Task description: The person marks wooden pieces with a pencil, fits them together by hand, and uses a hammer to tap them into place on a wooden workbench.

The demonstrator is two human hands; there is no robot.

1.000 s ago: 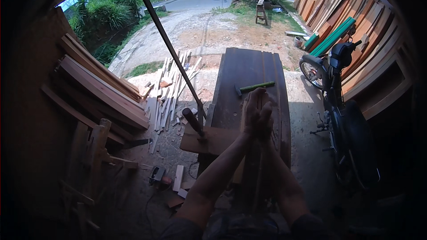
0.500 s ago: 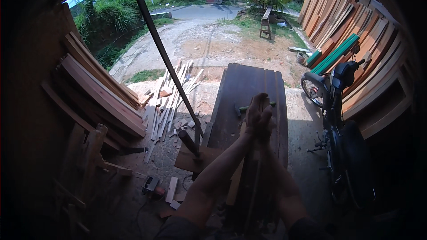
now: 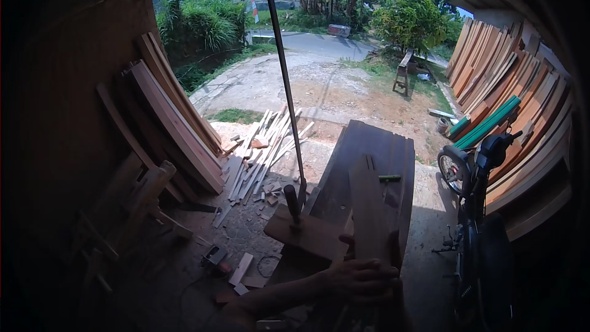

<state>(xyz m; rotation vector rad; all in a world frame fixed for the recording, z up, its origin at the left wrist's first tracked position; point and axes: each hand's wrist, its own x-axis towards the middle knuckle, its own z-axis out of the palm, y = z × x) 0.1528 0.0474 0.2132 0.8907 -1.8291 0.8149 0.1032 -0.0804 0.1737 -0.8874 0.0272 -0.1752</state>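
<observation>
A wooden board [image 3: 367, 209] is held up at a slant over the near part of the dark workbench [image 3: 375, 138]. My left hand [image 3: 359, 278] is closed around the board's near end, its fingers lying across the top and its thumb at the left edge. At the right edge of the board my right hand [image 3: 395, 258] grips it too; most of that hand is in deep shadow. Beyond the board, a hammer's green handle [image 3: 389, 178] lies on the bench, the head hidden behind the wood. A brown wooden piece with an upright dark handle [image 3: 292, 201] sits at the bench's left side.
Several thin offcut strips [image 3: 261, 157] litter the floor at left. Planks [image 3: 175, 126] lean on the left wall, more planks [image 3: 491, 64] on the right. A motorcycle [image 3: 476, 209] stands right of the bench. A dark pole [image 3: 284, 74] rises beside the bench. A power tool [image 3: 215, 256] lies on the floor.
My hands were pressed together above the bench near the hammer; now they are drawn back nearer me, gripping the raised board. The view has tilted up and shifted left.
</observation>
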